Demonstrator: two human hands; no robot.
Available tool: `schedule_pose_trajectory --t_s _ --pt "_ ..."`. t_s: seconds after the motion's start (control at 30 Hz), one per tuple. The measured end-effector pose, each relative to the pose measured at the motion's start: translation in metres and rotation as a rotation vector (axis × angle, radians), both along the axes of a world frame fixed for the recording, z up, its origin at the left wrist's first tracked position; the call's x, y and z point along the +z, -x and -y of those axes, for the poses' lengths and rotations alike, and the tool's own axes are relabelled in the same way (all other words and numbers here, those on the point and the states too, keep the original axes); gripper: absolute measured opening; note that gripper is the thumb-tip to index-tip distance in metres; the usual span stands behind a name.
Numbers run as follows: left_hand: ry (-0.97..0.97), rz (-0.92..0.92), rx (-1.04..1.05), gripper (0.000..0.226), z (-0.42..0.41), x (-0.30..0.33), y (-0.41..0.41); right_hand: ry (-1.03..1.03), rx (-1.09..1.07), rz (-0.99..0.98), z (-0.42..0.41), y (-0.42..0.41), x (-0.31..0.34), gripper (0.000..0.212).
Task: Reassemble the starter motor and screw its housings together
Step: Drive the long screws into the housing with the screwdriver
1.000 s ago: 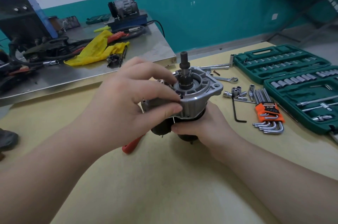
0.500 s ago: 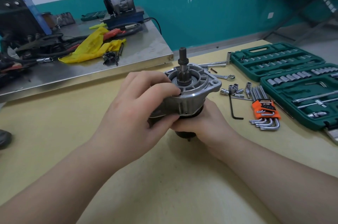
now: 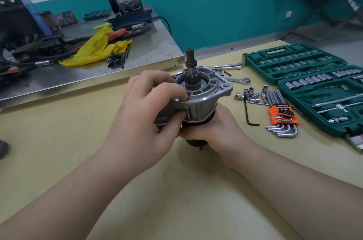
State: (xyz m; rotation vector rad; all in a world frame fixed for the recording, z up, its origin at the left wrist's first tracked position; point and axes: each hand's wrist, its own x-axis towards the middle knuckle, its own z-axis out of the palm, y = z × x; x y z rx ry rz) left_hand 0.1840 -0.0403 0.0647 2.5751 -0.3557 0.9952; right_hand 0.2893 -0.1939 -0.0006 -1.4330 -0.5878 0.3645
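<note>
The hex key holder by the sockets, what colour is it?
Orange holder, with a black label; the head view shows it.

One starter motor (image 3: pixel 198 94), two hands, left hand (image 3: pixel 145 114), right hand (image 3: pixel 214 130), one green socket case (image 3: pixel 306 75), one orange hex key set (image 3: pixel 282 120), one loose black hex key (image 3: pixel 248 114), one yellow cloth (image 3: pixel 96 49)

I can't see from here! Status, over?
Both hands grip the upright silver-and-black starter motor. Housings seated, no screws going in yet. Nothing blocking.

Yellow bench (image 3: pixel 59 141), socket case (image 3: pixel 306 75), hex keys (image 3: pixel 282 122)
</note>
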Motion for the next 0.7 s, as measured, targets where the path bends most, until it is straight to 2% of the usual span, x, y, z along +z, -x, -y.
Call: schedule_pose_trajectory --t_s 0.2,0.3,0.4,0.47,0.53,0.6,0.7 --pt "0.074 -0.045 -0.060 0.033 -0.007 0.002 0.002 -0.009 0.002 -0.008 0.002 0.002 0.002 0.051" --pt "0.148 0.009 -0.106 0.059 -0.012 -0.009 0.005 -0.022 0.003 -0.011 0.002 0.002 0.004 0.045" --pt "0.512 -0.057 -0.054 0.094 -0.016 -0.033 0.012 -0.053 0.019 -0.034 0.004 0.004 0.003 0.042" --pt "0.747 -0.205 -0.040 0.104 -0.018 -0.047 0.017 -0.081 0.019 -0.036 0.004 0.007 -0.001 0.042" --pt "0.867 -0.324 -0.093 0.099 -0.023 -0.060 0.021 -0.087 0.047 -0.031 0.002 0.013 -0.003 0.045" --pt "0.925 -0.397 -0.103 0.084 -0.028 -0.065 0.023 -0.063 0.114 -0.014 -0.003 0.018 -0.004 0.053" --pt "0.922 -0.437 -0.128 0.075 -0.033 -0.067 0.032 -0.040 0.221 -0.009 -0.009 0.024 -0.002 0.064"
